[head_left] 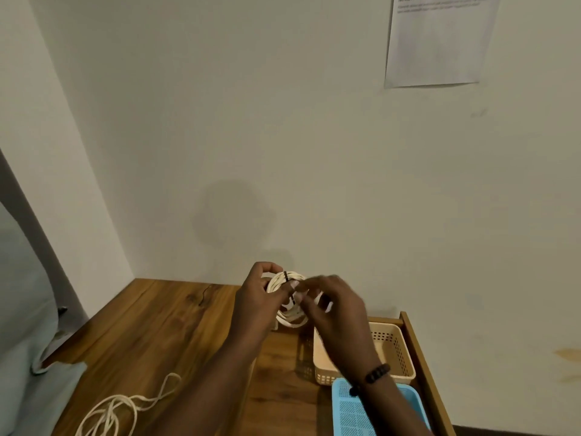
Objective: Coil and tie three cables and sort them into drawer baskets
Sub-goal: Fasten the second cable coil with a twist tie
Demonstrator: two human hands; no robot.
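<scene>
Both forearms are reaching in from 6 o'clock, meeting above the far edge of the table (151,325). Left hand (261,297) is gripping the coiled white cable (290,319), fingers curled round its 9 o'clock side. Right hand (333,305) is blurred, fingertips pinching a thin black tie (286,277) that is crossing the coil at 12 o'clock. Beige basket (396,350) is sitting at 4 o'clock of the coil, blue basket (352,410) just nearer. Loose white cable (125,407) is lying at 7 o'clock.
</scene>
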